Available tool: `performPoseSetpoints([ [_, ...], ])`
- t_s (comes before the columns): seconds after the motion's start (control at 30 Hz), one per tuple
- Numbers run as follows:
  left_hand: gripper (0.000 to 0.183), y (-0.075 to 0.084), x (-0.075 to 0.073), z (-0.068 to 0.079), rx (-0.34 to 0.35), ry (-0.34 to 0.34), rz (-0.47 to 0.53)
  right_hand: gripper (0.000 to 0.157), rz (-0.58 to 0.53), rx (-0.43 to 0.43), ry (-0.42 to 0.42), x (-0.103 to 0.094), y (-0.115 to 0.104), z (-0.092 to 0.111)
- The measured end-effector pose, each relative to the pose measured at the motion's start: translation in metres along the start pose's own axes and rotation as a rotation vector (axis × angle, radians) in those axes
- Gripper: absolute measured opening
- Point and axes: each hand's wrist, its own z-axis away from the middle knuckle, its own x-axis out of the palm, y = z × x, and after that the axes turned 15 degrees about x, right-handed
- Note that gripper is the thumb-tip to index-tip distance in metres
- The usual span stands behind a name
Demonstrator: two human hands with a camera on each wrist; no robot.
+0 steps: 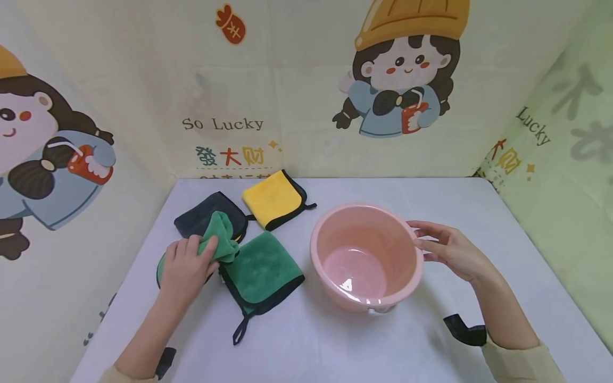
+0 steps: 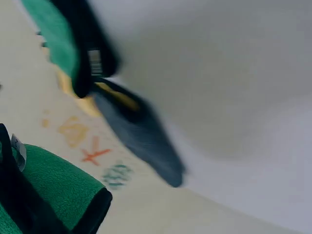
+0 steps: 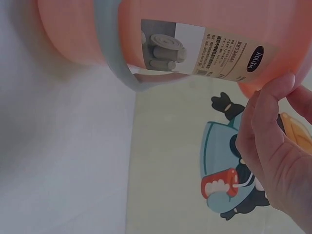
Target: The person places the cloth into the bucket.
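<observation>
My left hand (image 1: 185,267) grips a green cloth (image 1: 219,234) with black edging; it is bunched above the fingers and shows at the lower left of the left wrist view (image 2: 61,183). Just right of that hand lies a second green cloth (image 1: 265,268), folded, with a black loop toward me. Behind the hand is a folded dark grey cloth (image 1: 206,213), partly hidden by the held one. On the right, a pink bucket (image 1: 366,268) stands upright with nothing inside. My right hand (image 1: 452,252) pinches its right rim between thumb and fingers.
A folded yellow cloth (image 1: 275,199) with black edging lies toward the back of the white table (image 1: 306,351). The bucket's grey handle (image 3: 107,39) hangs down beside a printed label (image 3: 209,51). Patterned fabric walls (image 1: 306,106) enclose the table's back and sides.
</observation>
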Motion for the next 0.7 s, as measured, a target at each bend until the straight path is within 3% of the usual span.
performPoseSetpoints([
  [0.1, 0.049, 0.003, -0.004, -0.020, 0.035, -0.020, 0.000, 0.042, -0.006, 0.001, -0.002, 0.000, 0.000, 0.000],
  [0.4, 0.037, 0.018, -0.006, -0.076, 0.165, 0.021, 0.017, 0.041, -0.025, -0.013, -0.012, 0.000, 0.000, 0.000],
  [0.57, 0.056, 0.032, -0.005, -0.104, 0.230, 0.031, 0.042, 0.041, -0.029, -0.019, -0.013, 0.000, 0.001, -0.001],
  [0.7, 0.053, 0.047, -0.002, -0.129, 0.298, 0.087, 0.040, 0.041, -0.026, -0.025, -0.014, 0.000, 0.002, -0.001],
])
